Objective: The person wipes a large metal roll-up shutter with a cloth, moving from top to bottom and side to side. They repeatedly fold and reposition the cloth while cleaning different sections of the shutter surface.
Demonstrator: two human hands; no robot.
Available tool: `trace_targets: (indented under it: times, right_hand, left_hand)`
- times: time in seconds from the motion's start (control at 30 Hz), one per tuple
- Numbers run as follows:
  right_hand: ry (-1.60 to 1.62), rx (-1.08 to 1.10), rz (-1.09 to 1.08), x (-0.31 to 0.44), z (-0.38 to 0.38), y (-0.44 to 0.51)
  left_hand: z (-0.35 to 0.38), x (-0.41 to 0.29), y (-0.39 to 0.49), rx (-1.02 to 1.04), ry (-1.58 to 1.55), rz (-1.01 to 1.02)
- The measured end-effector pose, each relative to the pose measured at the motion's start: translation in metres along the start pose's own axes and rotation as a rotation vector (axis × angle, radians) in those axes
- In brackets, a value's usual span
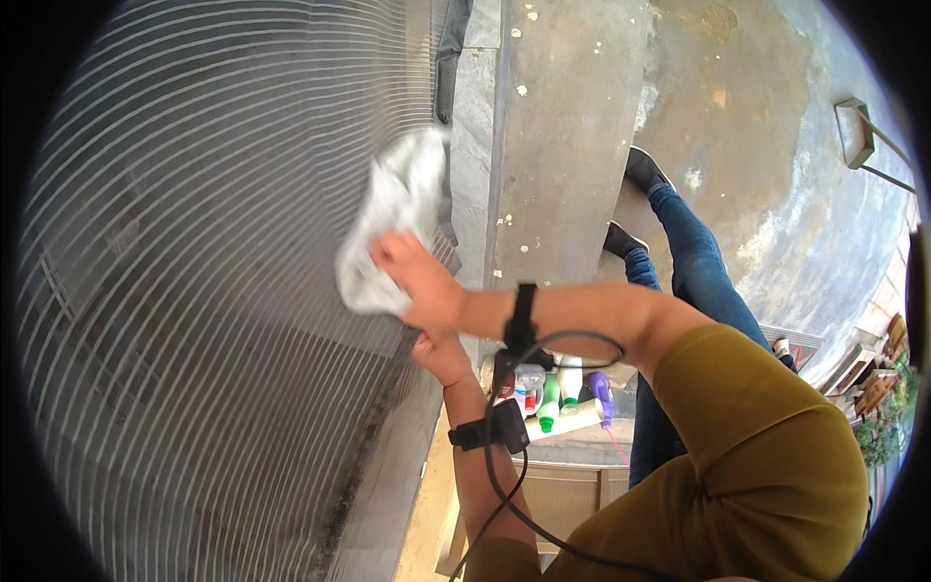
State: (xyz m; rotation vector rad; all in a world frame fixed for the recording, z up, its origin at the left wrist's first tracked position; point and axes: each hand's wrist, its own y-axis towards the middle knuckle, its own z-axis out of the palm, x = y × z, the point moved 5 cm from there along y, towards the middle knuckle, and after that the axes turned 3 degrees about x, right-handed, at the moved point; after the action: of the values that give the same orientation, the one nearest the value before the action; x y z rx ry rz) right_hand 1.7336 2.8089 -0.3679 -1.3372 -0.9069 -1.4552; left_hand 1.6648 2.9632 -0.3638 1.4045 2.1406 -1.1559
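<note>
A white cloth, blurred, lies against a large grey panel with pale stripes and faint reflections. My right hand is pressed on the cloth's lower part, with the fingers bent into it. Just below, my left hand has curled fingers beside the right wrist, near the panel's edge. Whether it grips anything does not show. Both wrists carry black straps with small devices, and a black cable hangs between the arms.
On a ledge below my right forearm lie a green bottle, a white bottle, a purple bottle and a whitish roll. A grey stone strip borders the panel. A long-handled dustpan-like object is at the far right.
</note>
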Motion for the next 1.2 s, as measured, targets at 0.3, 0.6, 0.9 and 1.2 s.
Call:
trace_targets:
  times: [0.3,0.6,0.9,1.2]
  right_hand:
    - [0.085,-0.308,-0.009,-0.02,-0.04,0.048]
    - [-0.211,-0.871,0.043,-0.053,-0.22,0.265]
    - [0.01,0.076,0.209,-0.102,-0.022,0.076]
    - [0.302,-0.378,0.477,-0.09,-0.14,0.11]
  left_hand:
    - [0.006,-0.007,-0.008,-0.03,0.094,0.004]
    - [0.005,-0.013,-0.01,-0.064,0.178,-0.043]
    - [-0.001,-0.008,0.008,-0.137,-0.023,-0.015]
    - [-0.018,0.007,0.016,-0.149,0.163,-0.028]
